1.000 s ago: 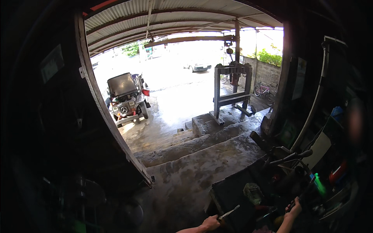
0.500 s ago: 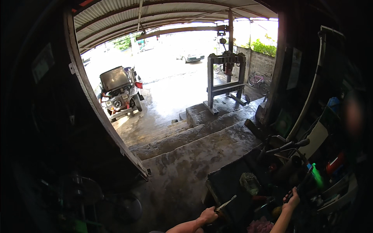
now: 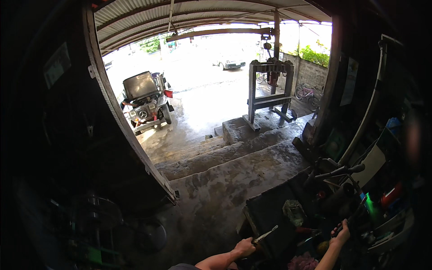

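My left hand [image 3: 244, 247] is closed around the lower end of a slender, pale metal tool [image 3: 266, 235]. The tool slants up to the right over the dark workbench top [image 3: 269, 204]; its exact kind is hard to make out. To the right, my right hand [image 3: 343, 233] is closed on a dark, slim handle [image 3: 335, 232], partly hidden by my fingers. Dark clutter behind that hand blurs into what it holds. A squarish, cloudy glass-like block [image 3: 294, 213] lies on the bench between and beyond both hands. Near my right wrist is a bunched pinkish cloth [image 3: 303, 262].
A bright green object [image 3: 370, 204] and a red cylinder [image 3: 391, 195] stand among clutter at right. Beyond the doorway are concrete steps [image 3: 198, 163], a heavy press frame [image 3: 271, 96], and a vehicle [image 3: 145, 101]. A dark door [image 3: 130, 121] stands at left.
The view has turned slightly, so the scene sits a little further right. Both hands keep their grips and have barely moved.
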Tool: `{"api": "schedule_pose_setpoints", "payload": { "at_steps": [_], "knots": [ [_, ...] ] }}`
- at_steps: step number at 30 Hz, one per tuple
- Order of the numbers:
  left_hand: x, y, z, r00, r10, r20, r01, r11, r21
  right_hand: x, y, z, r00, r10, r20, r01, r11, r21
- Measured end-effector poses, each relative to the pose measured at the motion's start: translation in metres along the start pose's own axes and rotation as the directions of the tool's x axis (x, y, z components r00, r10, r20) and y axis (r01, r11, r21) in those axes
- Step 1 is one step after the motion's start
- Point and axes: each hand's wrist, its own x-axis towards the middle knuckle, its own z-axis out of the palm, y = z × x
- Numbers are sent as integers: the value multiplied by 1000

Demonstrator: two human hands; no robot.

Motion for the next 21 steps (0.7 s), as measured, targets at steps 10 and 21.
{"api": "schedule_pose_setpoints", "payload": {
  "at_steps": [10, 21],
  "knots": [
    [-2, 3, -3, 1000, 2, 22, -2, 1000, 18, 4, 3, -2, 1000, 4, 7, -5, 1000, 16],
    [-6, 6, -7, 1000, 5, 24, -5, 1000, 1, 5, 4, -1, 1000, -2, 3, 2, 1000, 19]
  ]
}}
